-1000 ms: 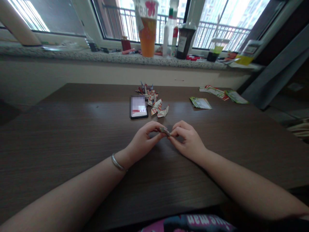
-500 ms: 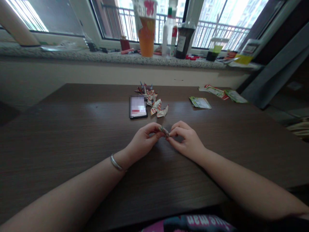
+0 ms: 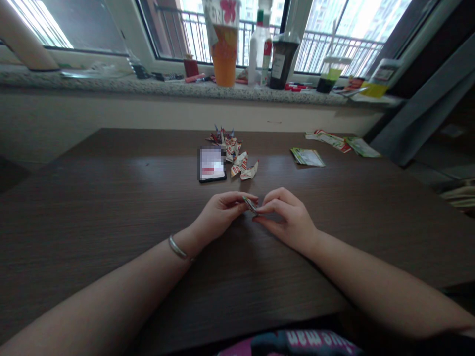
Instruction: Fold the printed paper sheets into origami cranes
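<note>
A small folded piece of printed paper [image 3: 251,203] sits between my two hands, just above the dark wooden table [image 3: 111,207]. My left hand [image 3: 218,215], with a silver bangle at the wrist, pinches its left end with thumb and fingers. My right hand [image 3: 285,217] pinches its right end, fingers curled. Beyond my hands lies a pile of folded paper pieces [image 3: 237,153] in red and white, next to a phone [image 3: 212,164] lying flat.
Printed paper sheets [image 3: 308,157] and more leaflets [image 3: 343,143] lie at the table's right rear. The stone windowsill [image 3: 111,86] carries an orange drink cup [image 3: 225,44], a white bottle [image 3: 260,47], a dark cup [image 3: 284,62] and other small items.
Both hands have shifted slightly and re-gripped the folded paper; it has tilted and dropped a little closer to the table.
</note>
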Available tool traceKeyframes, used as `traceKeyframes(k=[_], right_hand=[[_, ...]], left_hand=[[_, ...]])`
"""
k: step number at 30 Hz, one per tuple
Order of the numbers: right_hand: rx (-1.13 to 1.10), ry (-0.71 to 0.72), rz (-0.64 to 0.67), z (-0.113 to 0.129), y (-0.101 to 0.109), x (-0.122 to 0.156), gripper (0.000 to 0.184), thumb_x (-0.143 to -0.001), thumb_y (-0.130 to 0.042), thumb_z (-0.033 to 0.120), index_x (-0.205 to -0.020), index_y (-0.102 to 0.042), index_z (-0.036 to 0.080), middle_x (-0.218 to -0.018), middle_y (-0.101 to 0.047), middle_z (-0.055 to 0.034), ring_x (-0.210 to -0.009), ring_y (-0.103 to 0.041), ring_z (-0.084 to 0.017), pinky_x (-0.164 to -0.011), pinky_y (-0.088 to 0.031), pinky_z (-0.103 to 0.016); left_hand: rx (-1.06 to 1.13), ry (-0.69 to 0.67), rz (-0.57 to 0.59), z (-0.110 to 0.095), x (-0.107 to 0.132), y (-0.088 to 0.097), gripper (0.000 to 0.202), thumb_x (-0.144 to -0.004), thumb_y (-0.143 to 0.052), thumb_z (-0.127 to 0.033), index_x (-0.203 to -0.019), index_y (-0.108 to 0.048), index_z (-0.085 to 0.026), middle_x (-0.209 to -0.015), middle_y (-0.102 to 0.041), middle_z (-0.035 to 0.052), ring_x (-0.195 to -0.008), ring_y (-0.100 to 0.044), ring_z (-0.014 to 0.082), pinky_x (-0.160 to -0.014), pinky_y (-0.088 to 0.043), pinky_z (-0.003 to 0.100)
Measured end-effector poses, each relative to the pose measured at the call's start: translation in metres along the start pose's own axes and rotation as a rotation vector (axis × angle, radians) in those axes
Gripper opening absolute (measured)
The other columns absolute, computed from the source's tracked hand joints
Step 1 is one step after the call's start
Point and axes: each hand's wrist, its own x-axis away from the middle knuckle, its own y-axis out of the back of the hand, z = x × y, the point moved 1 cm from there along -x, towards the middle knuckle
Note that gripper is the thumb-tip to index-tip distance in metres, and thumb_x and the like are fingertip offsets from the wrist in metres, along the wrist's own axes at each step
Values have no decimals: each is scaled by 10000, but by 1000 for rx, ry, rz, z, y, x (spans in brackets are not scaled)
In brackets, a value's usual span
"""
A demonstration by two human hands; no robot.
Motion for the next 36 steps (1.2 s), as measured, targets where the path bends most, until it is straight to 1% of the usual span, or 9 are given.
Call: traceKeyframes(k=[5,9,12,16,19,21,26,31,36], right_hand=[[-11,-1,-5,-1,0,-1,115,-823,-689,279,-902,-623,226,-905,-601,-32,-842,-590,-156,-729,-505,-299],[-28,6,-10,-2,-2,-1,218,-801,-714,280,-978,-606,215,-901,-600,-36,-814,-578,-157,-705,-505,-293],[-50,9,3,-3,-1,-1,272,-803,-709,260,-1042,-592,207,-912,-603,-42,-788,-566,-152,-685,-503,-283],[-107,1,32,-3,2,-3,253,-818,-685,270,-1046,-600,198,-907,-608,-50,-812,-569,-161,-715,-503,-300],[-177,-28,43,-5,3,-4,151,-884,-568,201,-1029,-612,197,-890,-631,-49,-820,-583,-158,-753,-494,-316],[-206,-48,30,-7,2,-5,149,-895,-518,149,-991,-619,201,-870,-642,-42,-818,-592,-152,-764,-487,-317],[-278,-154,11,-13,-4,-3,90,-844,-593,165,-923,-619,199,-779,-594,-15,-715,-562,-129,-699,-484,-291],[-411,-268,45,-15,-8,-1,157,-785,-582,104,-914,-596,192,-807,-577,-9,-689,-556,-112,-688,-494,-280],[-479,-338,104,-15,-10,-1,217,-723,-577,78,-897,-540,201,-763,-551,17,-676,-543,-107,-686,-481,-273]], left_hand=[[12,9,2,2,0,-1,204,-834,-617,-263,-997,-710,-183,-931,-733,46,-848,-666,154,-807,-540,296],[32,8,11,4,-1,-1,173,-829,-621,-266,-955,-705,-184,-952,-723,35,-884,-649,148,-854,-505,287],[22,10,9,3,-1,0,147,-818,-632,-269,-918,-690,-179,-907,-702,21,-852,-628,143,-844,-487,286],[36,19,40,1,-1,-1,115,-821,-615,-266,-832,-650,-157,-824,-653,12,-803,-590,137,-809,-470,280],[50,15,76,-1,0,-2,133,-843,-588,-281,-840,-631,-155,-808,-629,6,-788,-568,128,-790,-460,268],[41,19,96,0,0,-3,155,-851,-581,-302,-847,-626,-154,-807,-622,9,-784,-561,129,-786,-456,271],[2,78,134,2,0,-3,196,-835,-587,-336,-872,-638,-151,-840,-648,26,-803,-573,147,-796,-459,295],[-4,112,153,3,1,-3,190,-806,-595,-317,-876,-660,-152,-826,-661,12,-776,-575,134,-771,-454,281],[-68,129,186,5,2,-2,189,-794,-610,-324,-836,-669,-149,-796,-654,6,-747,-564,130,-727,-433,264]])
